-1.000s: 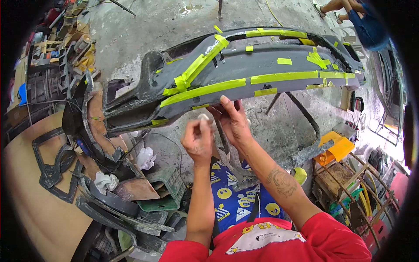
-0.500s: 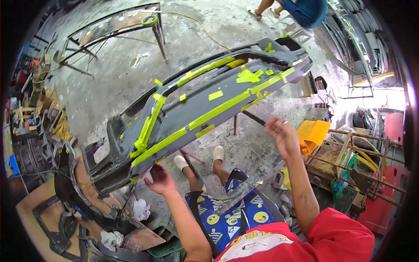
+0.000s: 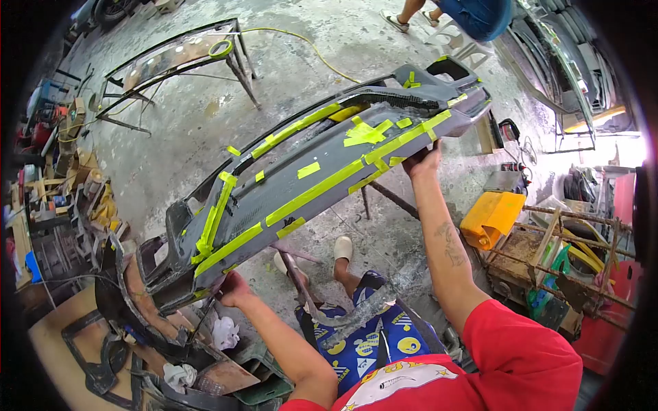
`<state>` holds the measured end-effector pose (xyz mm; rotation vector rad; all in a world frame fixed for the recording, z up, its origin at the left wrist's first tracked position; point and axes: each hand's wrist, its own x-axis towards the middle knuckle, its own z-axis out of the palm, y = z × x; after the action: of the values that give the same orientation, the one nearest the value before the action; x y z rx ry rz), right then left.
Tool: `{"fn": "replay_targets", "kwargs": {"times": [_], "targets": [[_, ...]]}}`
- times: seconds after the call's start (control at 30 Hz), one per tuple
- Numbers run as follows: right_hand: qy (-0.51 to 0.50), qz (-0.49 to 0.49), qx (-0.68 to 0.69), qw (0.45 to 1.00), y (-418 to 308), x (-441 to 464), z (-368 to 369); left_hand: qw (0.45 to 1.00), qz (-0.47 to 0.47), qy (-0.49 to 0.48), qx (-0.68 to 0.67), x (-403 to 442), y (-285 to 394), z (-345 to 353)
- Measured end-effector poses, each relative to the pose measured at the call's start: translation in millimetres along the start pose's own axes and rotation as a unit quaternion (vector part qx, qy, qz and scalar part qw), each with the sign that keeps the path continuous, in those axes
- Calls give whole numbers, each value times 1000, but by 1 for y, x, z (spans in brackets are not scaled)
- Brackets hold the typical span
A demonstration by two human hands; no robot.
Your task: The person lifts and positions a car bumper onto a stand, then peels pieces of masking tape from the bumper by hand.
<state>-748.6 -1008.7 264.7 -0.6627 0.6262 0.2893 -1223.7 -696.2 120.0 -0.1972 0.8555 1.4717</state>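
The concrete floor (image 3: 301,82) is extending beneath the work area. The long grey panel (image 3: 274,185) is lying ahead of both my hands, its long axis running diagonally from near left to far right. The metal frame (image 3: 295,274) is standing below its near edge. The orange container (image 3: 488,219) is sitting to the right, apart from the panel.

My right hand (image 3: 425,163) is reaching farther out, meeting the near edge toward the far-right end. My left hand (image 3: 235,289) is meeting the same edge closer to my body, toward the near-left end. Both sets of fingers are passing under the panel; I cannot tell how far they are closing.

The small tape patch (image 3: 308,170) is sitting on the upper face, between the two hand positions.
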Motion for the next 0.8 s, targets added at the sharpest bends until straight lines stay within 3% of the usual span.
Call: {"fn": "replay_targets", "kwargs": {"times": [0.23, 0.57, 0.63, 0.8], "targets": [[-12, -28, -1, 1000, 0, 6, 9, 991, 50, 81, 93, -10, -6, 35], [-14, -36, -33, 999, -3, 8, 24, 986, 68, 104, 108, -17, 16, 26], [-5, -44, -38, 998, -2, 2, 30, 993, 47, 38, 104, -18, 23, 26], [12, -76, -71, 995, 1, 1, 31, 986, 100, 58, 117, -75, 10, 76]]}}
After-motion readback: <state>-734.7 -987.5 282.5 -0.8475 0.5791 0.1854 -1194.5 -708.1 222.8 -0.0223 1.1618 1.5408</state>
